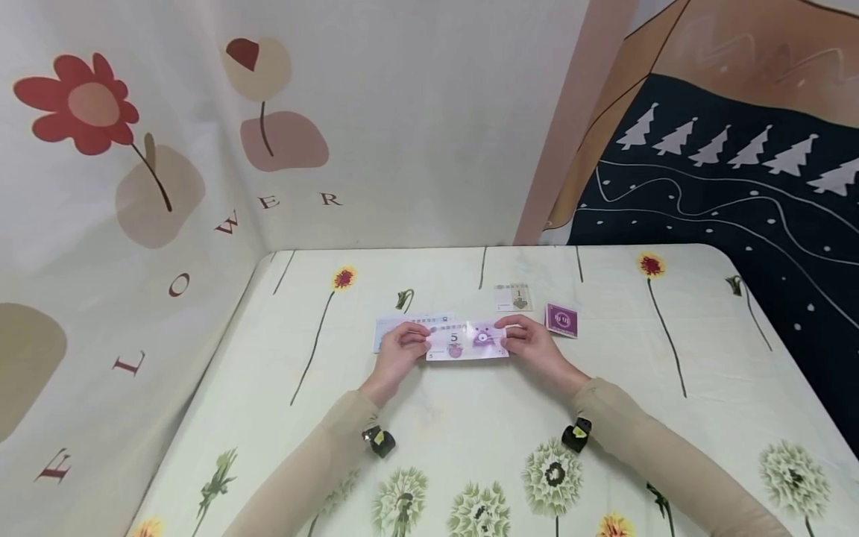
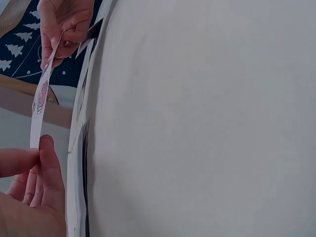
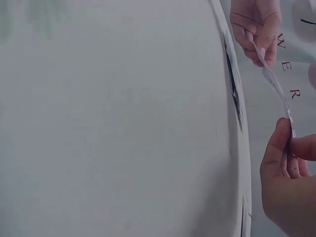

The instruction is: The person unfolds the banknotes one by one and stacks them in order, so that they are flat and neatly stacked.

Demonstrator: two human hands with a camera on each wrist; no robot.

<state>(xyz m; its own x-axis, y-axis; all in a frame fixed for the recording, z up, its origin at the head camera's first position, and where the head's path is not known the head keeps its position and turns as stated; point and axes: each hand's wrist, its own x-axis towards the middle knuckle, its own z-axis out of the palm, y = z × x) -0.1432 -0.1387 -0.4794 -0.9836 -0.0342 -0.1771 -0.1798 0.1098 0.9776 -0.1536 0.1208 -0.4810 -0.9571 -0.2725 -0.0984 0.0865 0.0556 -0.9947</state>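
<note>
while the left hand point(image 1: 397, 354) and the right hand point(image 1: 533, 347) pinch its two short ends, the 5 note point(image 1: 467, 341) hangs clear of the table point(image 1: 470, 425), near the middle of the scene; each hand has thumb and fingers closed on a margin of the paper, the left on the left end, the right on the right end; both wrist views show the 5 note nearly edge-on and slightly bowed between them. on the table, the blue note point(image 1: 385, 328) lies to the far left of the 5 note, partly hidden by the left hand; whether it is a single sheet cannot be told; the 1 note point(image 1: 513, 297) lies on the far side, and the card point(image 1: 561, 320) lies to the right, just beside the right hand. likely faults, as judged from this pose: if the hands pull apart unevenly, the paper may slip from the weaker pinch or tear at an end; if they draw together, the bow may deepen into a crease; if the left hand is lowered, its fingers may brush the blue note and skew it, or the two papers may overlap and be picked up as one; a careless sweep of the right hand could knock the card or nudge the 1 note.
</note>
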